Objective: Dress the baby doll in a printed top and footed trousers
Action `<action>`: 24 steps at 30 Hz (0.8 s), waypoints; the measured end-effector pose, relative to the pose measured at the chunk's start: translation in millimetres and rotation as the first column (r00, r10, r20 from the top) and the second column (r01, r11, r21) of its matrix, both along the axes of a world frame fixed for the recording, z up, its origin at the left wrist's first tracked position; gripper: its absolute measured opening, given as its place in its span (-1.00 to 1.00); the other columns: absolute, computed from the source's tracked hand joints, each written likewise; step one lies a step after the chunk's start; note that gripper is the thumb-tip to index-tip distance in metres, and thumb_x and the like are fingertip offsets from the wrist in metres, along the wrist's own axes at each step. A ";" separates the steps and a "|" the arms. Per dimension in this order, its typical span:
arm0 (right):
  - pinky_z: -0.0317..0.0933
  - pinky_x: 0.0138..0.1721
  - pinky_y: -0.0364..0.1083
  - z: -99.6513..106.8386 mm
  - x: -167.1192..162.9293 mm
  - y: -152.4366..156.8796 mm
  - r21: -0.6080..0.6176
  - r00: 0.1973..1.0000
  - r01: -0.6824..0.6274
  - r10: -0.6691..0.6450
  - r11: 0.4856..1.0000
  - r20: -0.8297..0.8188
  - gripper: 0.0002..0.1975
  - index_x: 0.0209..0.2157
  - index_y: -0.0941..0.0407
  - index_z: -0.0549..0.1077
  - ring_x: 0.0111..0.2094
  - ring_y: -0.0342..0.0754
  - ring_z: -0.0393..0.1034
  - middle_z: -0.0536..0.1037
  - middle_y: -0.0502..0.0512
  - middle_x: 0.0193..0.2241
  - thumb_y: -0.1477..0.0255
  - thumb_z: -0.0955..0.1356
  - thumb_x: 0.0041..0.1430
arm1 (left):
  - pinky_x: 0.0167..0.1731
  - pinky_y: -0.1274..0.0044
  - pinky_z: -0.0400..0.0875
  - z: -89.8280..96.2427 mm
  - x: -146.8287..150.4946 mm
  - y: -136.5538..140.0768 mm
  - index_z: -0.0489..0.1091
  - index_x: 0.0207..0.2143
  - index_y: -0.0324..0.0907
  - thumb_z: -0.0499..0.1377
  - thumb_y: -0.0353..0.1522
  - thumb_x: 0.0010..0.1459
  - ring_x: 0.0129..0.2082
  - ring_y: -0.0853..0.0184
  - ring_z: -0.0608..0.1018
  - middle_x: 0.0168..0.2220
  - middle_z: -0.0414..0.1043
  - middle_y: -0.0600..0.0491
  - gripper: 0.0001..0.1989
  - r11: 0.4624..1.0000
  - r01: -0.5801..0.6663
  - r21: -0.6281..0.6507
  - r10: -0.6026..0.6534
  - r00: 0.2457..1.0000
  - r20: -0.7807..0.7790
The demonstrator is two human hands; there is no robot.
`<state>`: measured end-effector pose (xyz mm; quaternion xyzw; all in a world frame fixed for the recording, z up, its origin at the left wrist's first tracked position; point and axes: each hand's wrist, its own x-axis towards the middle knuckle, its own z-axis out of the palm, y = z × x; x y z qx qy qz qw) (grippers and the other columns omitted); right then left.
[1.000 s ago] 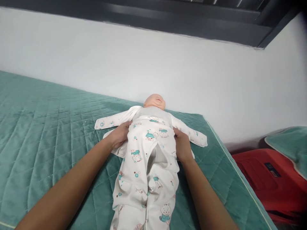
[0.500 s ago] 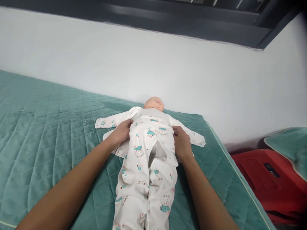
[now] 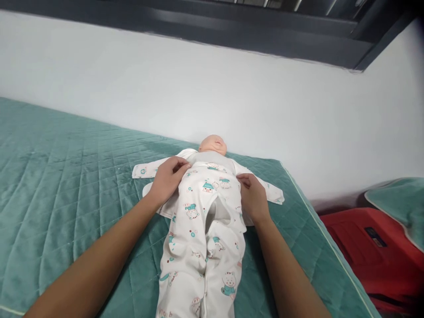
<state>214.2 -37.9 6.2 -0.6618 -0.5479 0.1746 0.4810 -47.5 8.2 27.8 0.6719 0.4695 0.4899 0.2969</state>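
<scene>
A baby doll (image 3: 213, 144) lies on its back with its head toward the wall. White baby trousers (image 3: 192, 234) with bear and house prints cover its legs and reach up over the belly. Beneath them is a white long-sleeved top (image 3: 273, 192), its sleeves spread to both sides. At the waistband's left side, my left hand (image 3: 170, 179) is closed, thumb and forefinger pinched on the trousers' edge. Opposite it, my right hand (image 3: 253, 196) has its fingers bent closed at the right waist edge of the trousers; its fingertips are partly hidden.
The doll lies on a green quilted bed cover (image 3: 82, 185), near its right edge. A white wall (image 3: 165, 84) rises behind, below a dark window frame (image 3: 232, 31). To the right, lower down, are a red plastic chair (image 3: 361, 247) and a green cloth (image 3: 400, 203).
My left hand has moved up and slightly inward along the waistband, its thumb and forefinger now showing on top. My right hand has shifted only slightly, staying at the right waist edge.
</scene>
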 end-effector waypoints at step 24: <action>0.20 -0.18 -0.03 32.4 -2.7 7.2 -0.005 0.861 -0.498 0.495 0.867 0.122 -0.84 -0.32 0.03 0.31 -0.25 -0.04 0.23 0.32 0.05 -0.23 0.26 0.34 0.18 | -0.05 0.41 0.34 6.8 0.1 22.7 0.35 -0.39 -0.16 0.22 -0.22 0.13 -0.06 0.26 0.44 -0.12 0.40 0.01 -0.80 0.885 0.465 0.042 -0.466 0.883 0.047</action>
